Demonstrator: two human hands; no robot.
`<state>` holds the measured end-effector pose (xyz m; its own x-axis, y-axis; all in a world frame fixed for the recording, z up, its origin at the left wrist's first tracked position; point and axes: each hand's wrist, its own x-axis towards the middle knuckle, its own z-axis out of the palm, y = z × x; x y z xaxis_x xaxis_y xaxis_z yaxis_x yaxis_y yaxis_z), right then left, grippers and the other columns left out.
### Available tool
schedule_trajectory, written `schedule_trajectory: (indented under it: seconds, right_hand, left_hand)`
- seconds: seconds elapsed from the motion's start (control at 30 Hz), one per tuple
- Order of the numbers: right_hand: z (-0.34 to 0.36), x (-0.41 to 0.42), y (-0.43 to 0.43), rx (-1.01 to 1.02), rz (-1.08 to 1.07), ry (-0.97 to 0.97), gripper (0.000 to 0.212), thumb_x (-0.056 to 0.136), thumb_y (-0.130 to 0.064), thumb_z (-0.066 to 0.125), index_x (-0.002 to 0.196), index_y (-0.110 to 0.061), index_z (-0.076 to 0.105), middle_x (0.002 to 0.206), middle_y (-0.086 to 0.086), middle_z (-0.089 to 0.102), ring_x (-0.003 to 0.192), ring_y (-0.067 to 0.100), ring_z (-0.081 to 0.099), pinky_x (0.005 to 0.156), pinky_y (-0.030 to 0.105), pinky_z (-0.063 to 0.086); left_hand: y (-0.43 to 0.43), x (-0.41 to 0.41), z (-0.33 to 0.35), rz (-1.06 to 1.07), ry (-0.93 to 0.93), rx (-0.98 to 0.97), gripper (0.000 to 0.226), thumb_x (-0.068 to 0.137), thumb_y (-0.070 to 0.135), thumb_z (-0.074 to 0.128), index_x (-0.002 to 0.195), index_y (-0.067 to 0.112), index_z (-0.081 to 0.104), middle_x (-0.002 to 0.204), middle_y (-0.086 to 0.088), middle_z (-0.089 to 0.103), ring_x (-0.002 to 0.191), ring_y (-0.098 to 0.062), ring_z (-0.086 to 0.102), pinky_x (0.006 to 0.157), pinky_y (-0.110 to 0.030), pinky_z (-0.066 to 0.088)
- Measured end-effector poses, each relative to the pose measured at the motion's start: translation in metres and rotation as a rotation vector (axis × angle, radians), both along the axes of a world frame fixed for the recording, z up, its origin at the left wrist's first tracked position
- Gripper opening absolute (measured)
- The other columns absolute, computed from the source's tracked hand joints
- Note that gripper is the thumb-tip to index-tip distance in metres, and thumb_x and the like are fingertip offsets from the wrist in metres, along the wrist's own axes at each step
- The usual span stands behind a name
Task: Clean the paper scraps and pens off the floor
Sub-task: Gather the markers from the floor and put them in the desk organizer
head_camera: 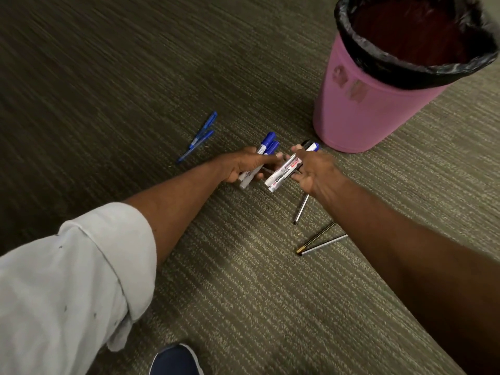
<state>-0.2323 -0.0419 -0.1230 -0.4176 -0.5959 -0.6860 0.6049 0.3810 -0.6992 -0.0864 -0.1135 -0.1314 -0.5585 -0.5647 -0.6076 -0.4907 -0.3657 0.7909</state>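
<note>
With both fists full of whiteboard markers, you're one loose finger from dropping the lot. Your left hand is clenched on two blue-capped markers, caps pointing away from you, and your right hand is wrapped round a black-capped whiteboard marker with what looks like a second barrel behind it. Both bundles sit just above the carpet, tips nearly touching, so a knock between them could roll one free.

Watch the strays. Two blue ballpoint pens lie left of your left hand, well clear. A slim silver pen lies just under your right wrist, and a gold-tipped pen crosses another silver one near your right forearm. Grabbing those with full hands is the likely slip.

Both arms are stretched forward and low, wrists angled inward, the left sleeve rolled at the elbow. The pink bin with its black liner stands just beyond your right hand. No paper scraps show on the floor now.
</note>
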Motion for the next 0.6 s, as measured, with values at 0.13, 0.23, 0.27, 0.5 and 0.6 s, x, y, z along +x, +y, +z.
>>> schedule_trajectory:
  seconds: [0.13, 0.23, 0.27, 0.5, 0.6]
  right_hand:
    - [0.007, 0.006, -0.011, -0.05, 0.087, 0.174, 0.025, 0.089, -0.008, 0.07, 0.112, -0.014, 0.065, 0.092, -0.001, 0.068, 0.089, 0.017, 0.065, 0.089, 0.043, 0.056]
    - [0.022, 0.007, -0.015, -0.057, 0.134, 0.25, 0.036, 0.084, -0.013, 0.076, 0.119, -0.015, 0.067, 0.102, -0.002, 0.072, 0.098, 0.016, 0.066, 0.098, 0.044, 0.053]
    - [0.029, 0.007, -0.015, -0.068, 0.137, 0.265, 0.036, 0.084, -0.013, 0.076, 0.12, -0.015, 0.067, 0.103, -0.002, 0.072, 0.098, 0.016, 0.066, 0.098, 0.043, 0.052]
    - [0.111, 0.018, -0.013, -0.17, 0.207, 0.319, 0.026, 0.086, -0.012, 0.074, 0.111, -0.017, 0.069, 0.099, -0.003, 0.075, 0.092, 0.011, 0.068, 0.09, 0.034, 0.054]
    - [0.159, 0.028, -0.014, -0.189, 0.247, 0.342, 0.03, 0.086, -0.013, 0.074, 0.115, -0.014, 0.068, 0.101, -0.003, 0.075, 0.095, 0.009, 0.069, 0.089, 0.031, 0.054]
  left_hand:
    - [-0.013, 0.001, 0.01, 0.177, 0.092, 0.016, 0.03, 0.097, 0.046, 0.055, 0.107, 0.02, 0.065, 0.098, -0.002, 0.074, 0.082, -0.014, 0.071, 0.074, -0.03, 0.057]
    - [-0.017, 0.006, 0.032, 0.144, 0.092, -0.051, 0.036, 0.097, 0.052, 0.05, 0.119, 0.026, 0.064, 0.11, 0.003, 0.073, 0.097, -0.014, 0.071, 0.093, -0.043, 0.052]
    - [-0.015, 0.009, 0.043, 0.103, 0.115, -0.077, 0.037, 0.098, 0.052, 0.049, 0.125, 0.031, 0.062, 0.118, 0.005, 0.071, 0.1, -0.01, 0.07, 0.093, -0.042, 0.051]
    - [-0.006, 0.037, 0.126, -0.016, 0.235, -0.144, 0.041, 0.103, 0.047, 0.041, 0.144, 0.042, 0.044, 0.142, 0.013, 0.055, 0.13, -0.015, 0.054, 0.109, -0.045, 0.041]
    - [0.001, 0.045, 0.175, 0.061, 0.238, -0.199, 0.041, 0.103, 0.04, 0.043, 0.144, 0.035, 0.046, 0.145, 0.009, 0.053, 0.136, -0.009, 0.044, 0.112, -0.032, 0.031]
